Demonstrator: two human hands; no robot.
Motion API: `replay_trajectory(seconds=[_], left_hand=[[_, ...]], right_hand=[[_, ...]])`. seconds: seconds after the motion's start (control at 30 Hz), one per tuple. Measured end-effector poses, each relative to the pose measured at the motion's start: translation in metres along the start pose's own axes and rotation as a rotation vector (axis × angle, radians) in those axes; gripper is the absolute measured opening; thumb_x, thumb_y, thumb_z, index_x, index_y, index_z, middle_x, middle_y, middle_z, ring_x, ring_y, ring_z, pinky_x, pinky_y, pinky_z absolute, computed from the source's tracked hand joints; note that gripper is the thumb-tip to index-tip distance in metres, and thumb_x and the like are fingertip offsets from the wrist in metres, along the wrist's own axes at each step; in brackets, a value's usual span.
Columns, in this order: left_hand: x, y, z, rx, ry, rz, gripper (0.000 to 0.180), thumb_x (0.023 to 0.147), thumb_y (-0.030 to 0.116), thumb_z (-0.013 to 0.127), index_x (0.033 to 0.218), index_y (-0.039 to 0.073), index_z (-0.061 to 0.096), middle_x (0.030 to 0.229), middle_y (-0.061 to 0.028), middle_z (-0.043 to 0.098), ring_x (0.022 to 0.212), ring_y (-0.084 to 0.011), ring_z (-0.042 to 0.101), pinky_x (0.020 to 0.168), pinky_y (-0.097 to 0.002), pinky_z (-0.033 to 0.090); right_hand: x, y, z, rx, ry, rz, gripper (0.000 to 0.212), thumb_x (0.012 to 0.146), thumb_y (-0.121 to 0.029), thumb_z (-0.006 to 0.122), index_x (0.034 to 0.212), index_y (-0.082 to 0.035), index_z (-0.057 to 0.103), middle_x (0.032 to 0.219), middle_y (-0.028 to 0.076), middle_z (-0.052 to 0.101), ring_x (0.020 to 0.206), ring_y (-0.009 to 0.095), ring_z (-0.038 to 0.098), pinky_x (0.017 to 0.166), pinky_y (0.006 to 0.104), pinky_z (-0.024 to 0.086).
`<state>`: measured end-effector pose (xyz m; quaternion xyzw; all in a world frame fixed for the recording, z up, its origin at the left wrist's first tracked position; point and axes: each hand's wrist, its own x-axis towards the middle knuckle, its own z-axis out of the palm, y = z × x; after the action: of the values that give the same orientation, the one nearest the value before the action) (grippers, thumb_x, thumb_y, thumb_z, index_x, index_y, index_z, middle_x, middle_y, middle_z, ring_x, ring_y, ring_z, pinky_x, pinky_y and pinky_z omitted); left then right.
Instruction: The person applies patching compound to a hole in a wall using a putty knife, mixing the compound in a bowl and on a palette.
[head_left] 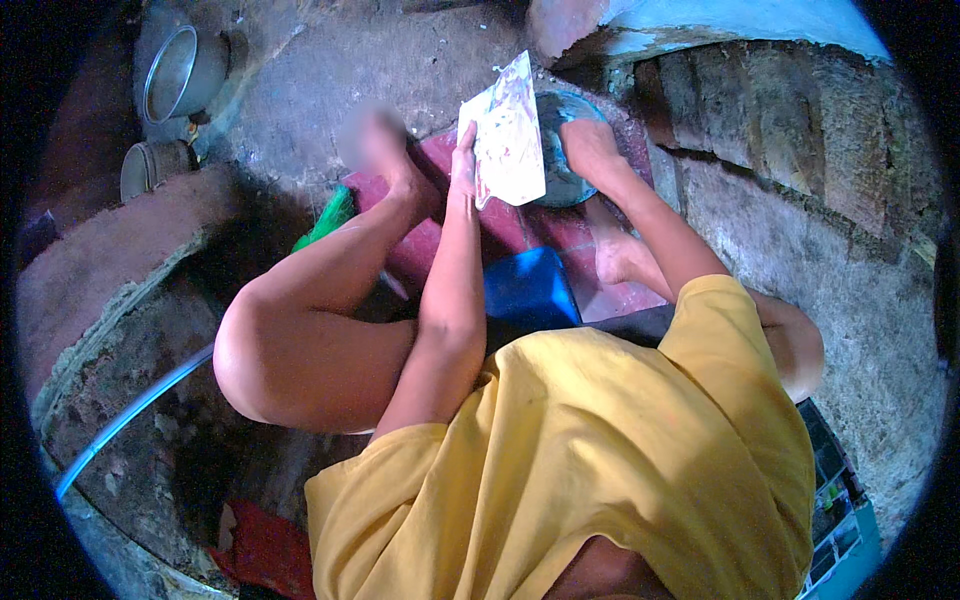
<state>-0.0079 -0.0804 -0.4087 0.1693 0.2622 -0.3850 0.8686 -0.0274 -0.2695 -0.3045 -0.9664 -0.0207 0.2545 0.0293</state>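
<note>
My left hand [464, 170] grips the left edge of a white flat panel [512, 135], which stands nearly upright with greyish and pinkish smears on its face. Just to its right, my right hand [588, 145] reaches into a round bluish basin [567, 195]. The fingers of that hand are dim and partly hidden inside the basin, so their hold cannot be made out. The basin sits on reddish tiles, partly covered by the panel.
Between my legs is a blue plastic object [530, 285]. Green bristles or netting [332, 215] lie beside my left shin. Metal pots [190, 80] stand at the far left, a blue hose [130, 415] runs below them. A rough wall [800, 220] borders the right.
</note>
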Motion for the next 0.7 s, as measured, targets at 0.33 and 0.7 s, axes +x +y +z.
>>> replay_trajectory(seconds=[0.33,0.7], left_hand=[[-0.007,-0.008,0.002,0.141,0.090,0.192,0.049,0.089,0.037,0.046,0.121,0.000,0.044,0.109,-0.0141,0.059,0.089,-0.0270,0.061,0.078,-0.0401,0.051],[-0.008,-0.013,-0.015,0.133,0.191,0.209,0.044,0.090,0.030,0.042,0.124,0.002,0.042,0.115,-0.0120,0.055,0.097,-0.0250,0.058,0.084,-0.0381,0.048]], right_hand=[[0.025,0.032,-0.039,0.069,-0.081,0.091,0.020,0.064,-0.010,0.062,0.081,-0.002,0.065,0.083,0.019,0.064,0.081,0.032,0.063,0.071,0.0427,0.050],[0.009,0.045,-0.033,0.188,-0.082,0.059,0.021,0.064,-0.013,0.058,0.082,-0.004,0.065,0.086,0.018,0.064,0.083,0.033,0.062,0.071,0.0437,0.049]])
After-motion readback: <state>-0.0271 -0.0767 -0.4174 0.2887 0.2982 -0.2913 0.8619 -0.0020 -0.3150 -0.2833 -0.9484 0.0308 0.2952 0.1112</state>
